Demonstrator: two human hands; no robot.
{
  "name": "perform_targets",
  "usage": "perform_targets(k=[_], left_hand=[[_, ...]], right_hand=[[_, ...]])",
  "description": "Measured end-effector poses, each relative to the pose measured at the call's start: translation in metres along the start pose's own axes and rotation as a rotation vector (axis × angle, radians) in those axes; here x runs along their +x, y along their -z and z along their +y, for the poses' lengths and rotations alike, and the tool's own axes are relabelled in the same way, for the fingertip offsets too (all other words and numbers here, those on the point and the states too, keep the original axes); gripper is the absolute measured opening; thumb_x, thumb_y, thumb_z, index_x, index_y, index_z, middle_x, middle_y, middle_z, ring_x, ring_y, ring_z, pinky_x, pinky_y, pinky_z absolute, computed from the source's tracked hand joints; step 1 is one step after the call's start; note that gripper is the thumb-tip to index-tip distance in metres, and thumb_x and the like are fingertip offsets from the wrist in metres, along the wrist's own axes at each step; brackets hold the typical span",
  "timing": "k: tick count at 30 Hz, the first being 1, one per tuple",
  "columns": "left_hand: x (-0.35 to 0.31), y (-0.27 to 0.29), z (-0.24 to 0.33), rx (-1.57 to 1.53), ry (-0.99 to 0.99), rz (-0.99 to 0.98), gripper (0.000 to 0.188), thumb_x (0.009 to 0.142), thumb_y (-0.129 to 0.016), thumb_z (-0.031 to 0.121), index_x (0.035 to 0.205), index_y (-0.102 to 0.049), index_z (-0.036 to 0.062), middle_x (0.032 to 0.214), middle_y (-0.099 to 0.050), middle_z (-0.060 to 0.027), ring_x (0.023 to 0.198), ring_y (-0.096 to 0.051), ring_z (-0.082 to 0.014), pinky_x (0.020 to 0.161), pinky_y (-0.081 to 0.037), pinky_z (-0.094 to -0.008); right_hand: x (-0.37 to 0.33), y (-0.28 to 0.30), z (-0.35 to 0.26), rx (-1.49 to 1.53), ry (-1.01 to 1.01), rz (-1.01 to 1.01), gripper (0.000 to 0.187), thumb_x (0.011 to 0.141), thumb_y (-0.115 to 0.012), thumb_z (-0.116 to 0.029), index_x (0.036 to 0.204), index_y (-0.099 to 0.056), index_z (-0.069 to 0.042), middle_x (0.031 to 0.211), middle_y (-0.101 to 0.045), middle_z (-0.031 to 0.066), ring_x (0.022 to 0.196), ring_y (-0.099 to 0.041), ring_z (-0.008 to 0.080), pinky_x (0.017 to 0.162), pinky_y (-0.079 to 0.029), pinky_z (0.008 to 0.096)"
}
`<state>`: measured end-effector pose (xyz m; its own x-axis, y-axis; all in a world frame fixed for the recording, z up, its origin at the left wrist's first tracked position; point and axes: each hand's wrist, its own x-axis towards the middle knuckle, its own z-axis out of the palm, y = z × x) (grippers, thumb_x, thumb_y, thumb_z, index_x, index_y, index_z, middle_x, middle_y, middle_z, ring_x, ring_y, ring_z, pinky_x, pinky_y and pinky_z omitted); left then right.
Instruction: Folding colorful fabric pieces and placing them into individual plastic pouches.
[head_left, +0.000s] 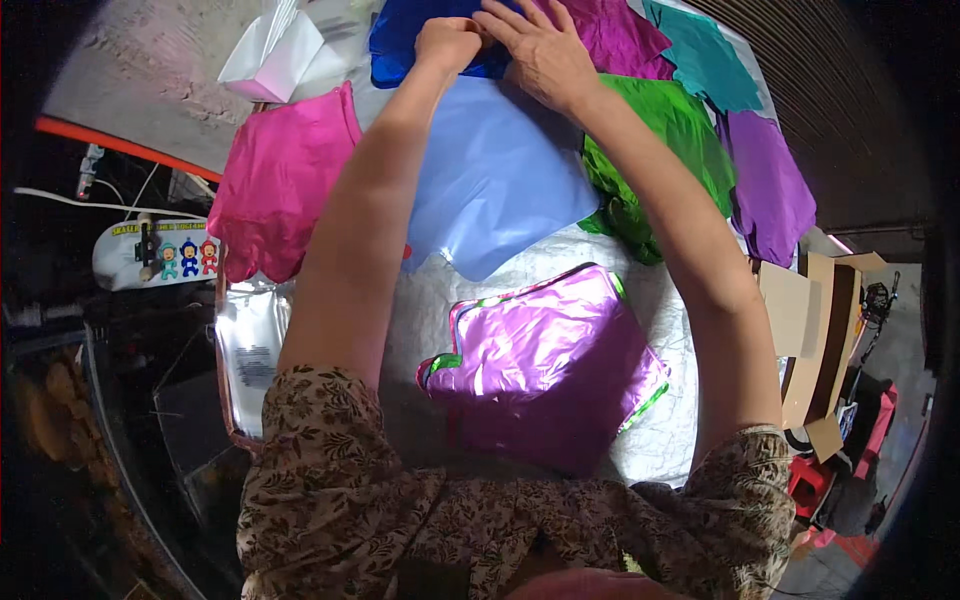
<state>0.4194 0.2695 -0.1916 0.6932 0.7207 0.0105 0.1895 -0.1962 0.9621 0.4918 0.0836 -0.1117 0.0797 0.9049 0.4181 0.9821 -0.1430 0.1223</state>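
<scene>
Both my arms reach to the far side of the table. My left hand (451, 45) is closed, its fingers curled over a stack of dark blue foil sheets (396, 48); whatever it pinches is hidden. Close on its right, my right hand (548, 62) lies over the same stack with fingers stretched out and spread. Just nearer than the hands is a light blue sheet (495, 175). Beneath my forearms, shiny purple foil pieces (550, 350) with green and pink edges lie in a loose pile near me.
Pink sheets (285, 165) lie on the left; green (665, 140), magenta (620, 38), teal (705, 58) and violet sheets (768, 175) on the right. A white folded container (272, 55) stands far left. Beside the table are a cardboard box (812, 340) and a skateboard (120, 255).
</scene>
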Motion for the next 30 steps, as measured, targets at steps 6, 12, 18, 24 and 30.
perform_targets(k=[6, 12, 18, 24, 30], left_hand=[[-0.015, -0.005, 0.02, 0.119, -0.01, 0.063, 0.027, 0.083, -0.076, 0.03, 0.105, -0.079, 0.0143, 0.096, -0.076, -0.0083, 0.087, -0.071, -0.026, 0.08, -0.055, -0.0323], [0.015, 0.053, -0.016, -0.282, 0.129, 0.186, 0.013, 0.09, -0.074, 0.019, 0.097, -0.074, 0.0075, 0.092, -0.07, -0.0006, 0.088, -0.065, -0.0126, 0.073, -0.05, -0.0268], [-0.011, 0.003, 0.034, -0.348, -0.199, 0.069, 0.014, 0.084, -0.071, 0.008, 0.097, -0.074, 0.0049, 0.086, -0.073, -0.0062, 0.08, -0.067, -0.0157, 0.076, -0.053, -0.032], [-0.009, 0.056, 0.122, 0.214, -0.34, 0.395, 0.021, 0.089, -0.069, 0.02, 0.099, -0.073, 0.0007, 0.087, -0.073, -0.0055, 0.077, -0.064, -0.0157, 0.072, -0.051, -0.0321], [0.014, 0.226, 0.202, -0.895, 0.143, -0.259, 0.023, 0.091, -0.068, 0.02, 0.095, -0.073, -0.0028, 0.086, -0.068, 0.0005, 0.079, -0.059, -0.0103, 0.07, -0.049, -0.0298]], right_hand=[[-0.011, -0.016, 0.02, -0.228, -0.137, -0.243, 0.047, 0.089, -0.057, -0.021, 0.135, -0.059, -0.01, 0.156, -0.041, 0.0126, 0.148, -0.032, 0.0317, 0.119, -0.02, 0.0604], [-0.009, -0.019, 0.009, -0.093, 0.069, 0.288, 0.04, 0.091, -0.056, -0.021, 0.128, -0.063, -0.01, 0.15, -0.048, 0.0152, 0.145, -0.036, 0.0319, 0.119, -0.022, 0.0578], [0.001, -0.051, -0.005, -0.012, -0.003, 0.022, 0.047, 0.102, -0.046, -0.039, 0.14, -0.054, -0.013, 0.145, -0.054, 0.0132, 0.143, -0.041, 0.0325, 0.117, -0.026, 0.0551], [0.011, -0.05, -0.019, 0.184, -0.067, -0.198, 0.054, 0.105, -0.041, -0.046, 0.144, -0.053, -0.012, 0.149, -0.05, 0.0179, 0.142, -0.042, 0.0351, 0.118, -0.026, 0.0578], [0.02, -0.042, -0.016, 0.191, -0.114, -0.284, 0.062, 0.103, -0.038, -0.055, 0.146, -0.052, -0.013, 0.151, -0.047, 0.0182, 0.143, -0.04, 0.0345, 0.119, -0.023, 0.0584]])
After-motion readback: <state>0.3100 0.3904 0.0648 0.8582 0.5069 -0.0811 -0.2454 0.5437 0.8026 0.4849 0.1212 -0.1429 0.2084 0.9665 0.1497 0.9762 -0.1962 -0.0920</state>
